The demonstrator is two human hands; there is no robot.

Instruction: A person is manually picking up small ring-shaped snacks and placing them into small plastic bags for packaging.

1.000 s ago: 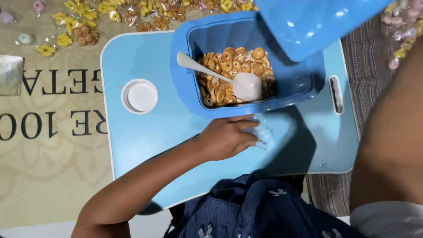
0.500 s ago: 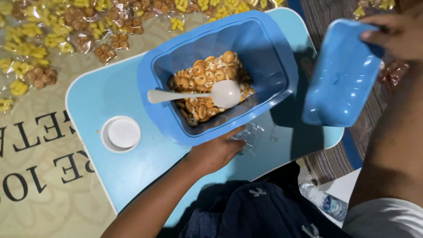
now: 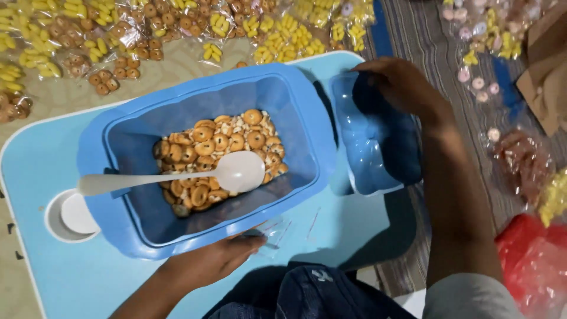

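Blue tub (image 3: 307, 124): open, standing on the light-blue desk (image 3: 35, 177), roughly a third full of small ring-shaped biscuits (image 3: 230, 139) heaped toward its far side. White spoon (image 3: 236, 171): bowl resting on the biscuits, handle running left over the tub's rim; no hand on it. Lid (image 3: 369, 147): off the tub, tilted on edge just right of it at the desk's right edge, hollow side showing; right hand (image 3: 401, 88) grips its far end, fingers curled over the rim. Left hand (image 3: 215, 260): on the desk at the tub's near wall, fingers flat and close together on clear plastic bags (image 3: 283, 227) that lie empty there; whether it pinches one cannot be told. White round cap (image 3: 74, 212): set in a recess at the desk's left, untouched. Filled packets (image 3: 118, 41): many small clear packets of brown rings and yellow pieces spread on the floor along the far side; more packets of pink sweets (image 3: 478, 71) far right. Red bag (image 3: 531, 260): on the floor, near right. Progress, as judged: a good stock of packets looks already made up; the tub is opened and ready for scooping; biscuits remain in the tub and empty bags remain by the left hand, so filling looks unfinished, with no scoop in hand at present.
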